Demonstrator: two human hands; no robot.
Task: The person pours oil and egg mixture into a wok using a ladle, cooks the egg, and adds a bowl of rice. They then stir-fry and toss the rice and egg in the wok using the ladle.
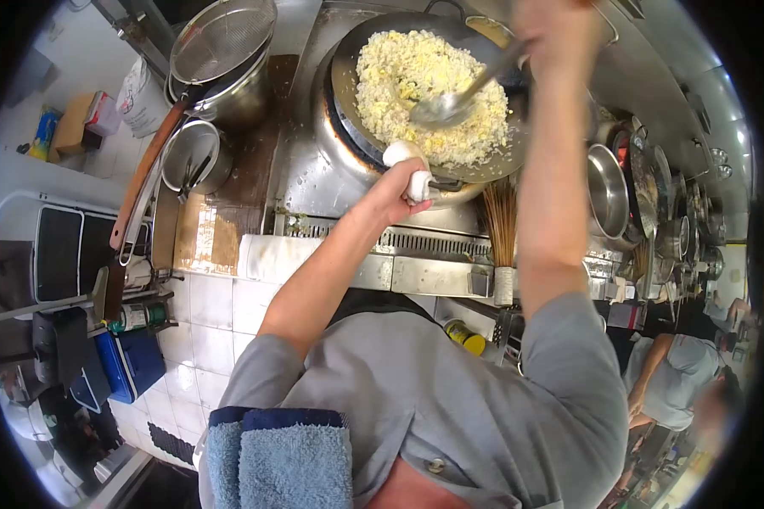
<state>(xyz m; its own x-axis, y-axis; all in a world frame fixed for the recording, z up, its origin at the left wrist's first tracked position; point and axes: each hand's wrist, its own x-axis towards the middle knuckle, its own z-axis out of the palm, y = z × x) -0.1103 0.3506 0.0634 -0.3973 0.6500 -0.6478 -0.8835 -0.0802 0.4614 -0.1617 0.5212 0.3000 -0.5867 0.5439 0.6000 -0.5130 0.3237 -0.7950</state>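
A dark wok (345, 81) holds a heap of rice mixed with yellow egg (390, 64). My left hand (399, 193) is closed round a white cloth (418, 182) at the wok's near rim. Above the wok's right side, my right hand (552, 34) is wrapped round the handle of a metal ladle (443, 110), blurred by motion. The ladle's bowl rests among the rice, left of the hand. Part of the right hand is cut off by the top edge.
Left of the stove stand a strainer (223, 41) on a pot and a small metal pot (187, 153). A bamboo brush (500, 225) stands near the stove's front edge. At right are metal pans (607, 191) and another person (675, 377).
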